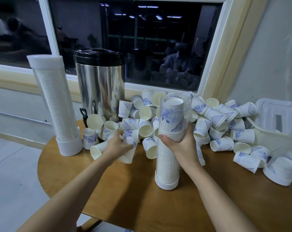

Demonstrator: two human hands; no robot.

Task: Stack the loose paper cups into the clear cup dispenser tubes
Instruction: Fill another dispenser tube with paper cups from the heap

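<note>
Two hands are working over a round wooden table. The right hand is wrapping its fingers tight around the middle of a clear dispenser tube that is standing upright. Stacked cups are filling the tube below that grip and reaching nearly to the open top above it. Just left of that grip, the left hand is curling around a blurry paper cup. The pile of loose cups is lying behind both hands. Well left of them, a full tube and a steel urn are standing.
</note>
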